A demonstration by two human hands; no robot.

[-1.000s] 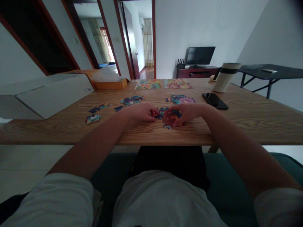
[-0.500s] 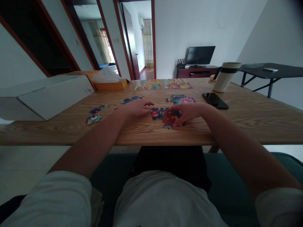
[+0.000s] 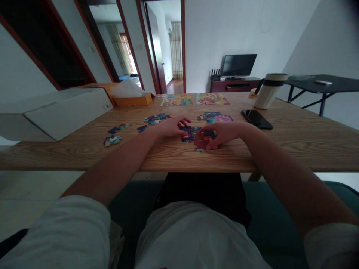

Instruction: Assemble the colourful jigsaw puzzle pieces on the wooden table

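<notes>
A partly joined jigsaw puzzle [image 3: 201,144] lies flat near the front of the table, dark blue and reddish-brown. Over its right side arches my right hand [image 3: 224,131], fingers apart, with fingertips resting on the pieces. At the puzzle's left edge is my left hand [image 3: 173,126], open and slightly curled, its thumb beside a dark blue section with a red figure [image 3: 186,135]. Nothing shows in its grasp. Behind the left hand lies a cluster of loose puzzle pieces [image 3: 157,118]; behind the right lies another group of pieces [image 3: 220,117].
More pieces [image 3: 112,140] lie at the left. Two colourful picture sheets [image 3: 176,99] are at the back. A white box [image 3: 70,112] and an orange box [image 3: 133,100] stand left; a black phone [image 3: 257,119] and a cream mug [image 3: 269,93] are on the right.
My left hand has moved right and slightly up, closer to the puzzle's left section. My right hand stays nearly in place on the puzzle.
</notes>
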